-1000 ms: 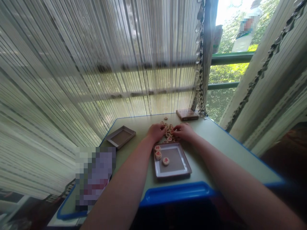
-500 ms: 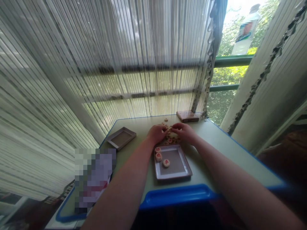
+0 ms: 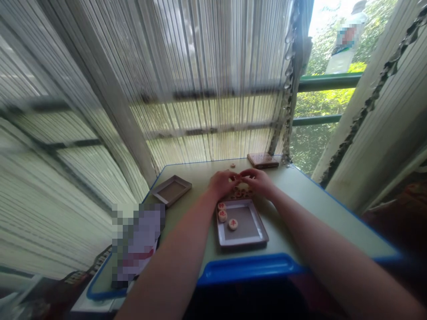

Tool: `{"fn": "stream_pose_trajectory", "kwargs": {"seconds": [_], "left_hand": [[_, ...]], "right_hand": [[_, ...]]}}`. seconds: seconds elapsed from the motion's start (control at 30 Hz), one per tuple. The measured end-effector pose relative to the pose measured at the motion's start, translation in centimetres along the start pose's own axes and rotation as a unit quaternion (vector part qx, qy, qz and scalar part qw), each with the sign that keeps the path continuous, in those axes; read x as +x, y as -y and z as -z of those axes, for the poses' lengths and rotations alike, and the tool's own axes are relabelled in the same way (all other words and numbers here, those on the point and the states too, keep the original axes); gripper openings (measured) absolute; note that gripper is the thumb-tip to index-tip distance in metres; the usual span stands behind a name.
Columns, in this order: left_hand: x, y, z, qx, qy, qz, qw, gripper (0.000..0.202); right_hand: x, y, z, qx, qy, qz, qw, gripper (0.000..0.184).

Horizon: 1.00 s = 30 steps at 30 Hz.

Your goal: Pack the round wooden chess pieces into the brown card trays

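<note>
My left hand (image 3: 223,183) and my right hand (image 3: 260,181) meet at the fingertips above a heap of round wooden Chinese chess pieces (image 3: 238,193). Both hands are closed with fingers curled; what sits between the fingertips is too small and hidden to make out. Just in front of the heap lies a shallow open tray (image 3: 260,220). Inside it, two red-marked pieces stand along the left wall, and another chess piece (image 3: 233,224) lies near the middle. A single chess piece (image 3: 232,165) rests beyond my hands.
At the left of the pale table (image 3: 310,209) is a second shallow tray (image 3: 172,191). Closer in lies a blurred-out package (image 3: 140,244). A flat brown box (image 3: 263,160) sits at the far edge. String curtains (image 3: 213,80) hang behind, and a bottle (image 3: 347,40) shows in the window.
My two hands have drawn closer, and their fingertips now meet over the heap. The view has shifted slightly. The pieces in the tray stay in place.
</note>
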State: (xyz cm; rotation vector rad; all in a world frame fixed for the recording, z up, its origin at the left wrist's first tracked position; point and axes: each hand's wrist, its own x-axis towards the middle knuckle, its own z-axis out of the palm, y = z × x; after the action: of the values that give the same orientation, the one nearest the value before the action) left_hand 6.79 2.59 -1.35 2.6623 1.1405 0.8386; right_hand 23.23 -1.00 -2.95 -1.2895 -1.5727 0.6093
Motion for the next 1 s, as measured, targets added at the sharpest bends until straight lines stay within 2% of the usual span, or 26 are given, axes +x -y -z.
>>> {"fn": "stream_pose_trajectory", "kwargs": {"seconds": [0.1, 0.23, 0.4, 0.6, 0.67, 0.87, 1.0], "left_hand": [[0.1, 0.0, 0.2, -0.010, 0.004, 0.021, 1.000, 0.031], [0.2, 0.0, 0.3, -0.054, 0.017, 0.021, 0.998, 0.031], [0.2, -0.2, 0.5, -0.082, 0.024, 0.010, 0.996, 0.028], [0.1, -1.4, 1.9, -0.040, 0.055, 0.004, 0.998, 0.028], [-0.3, -2.2, 2.6, -0.038, 0.045, 0.004, 0.998, 0.029], [-3.8, -4.7, 4.8, -0.089, -0.010, 0.024, 0.996, 0.027], [-7.7, -5.5, 5.5, -0.103, -0.071, 0.057, 0.991, 0.031]], "right_hand": [[-0.1, 0.1, 0.0, -0.030, 0.001, 0.034, 0.999, 0.027], [0.0, -0.1, 0.1, -0.072, -0.009, 0.040, 0.997, 0.025], [0.0, -0.2, 0.2, -0.040, -0.006, 0.050, 0.998, 0.027], [-0.7, 1.1, 0.8, -0.047, 0.005, 0.047, 0.998, 0.033], [-1.0, 1.6, 1.1, -0.043, 0.010, 0.063, 0.997, 0.035], [-2.6, 4.1, 1.8, -0.045, 0.046, 0.123, 0.990, 0.034], [-5.9, 6.3, 1.5, -0.051, 0.067, 0.137, 0.987, 0.032]]}}
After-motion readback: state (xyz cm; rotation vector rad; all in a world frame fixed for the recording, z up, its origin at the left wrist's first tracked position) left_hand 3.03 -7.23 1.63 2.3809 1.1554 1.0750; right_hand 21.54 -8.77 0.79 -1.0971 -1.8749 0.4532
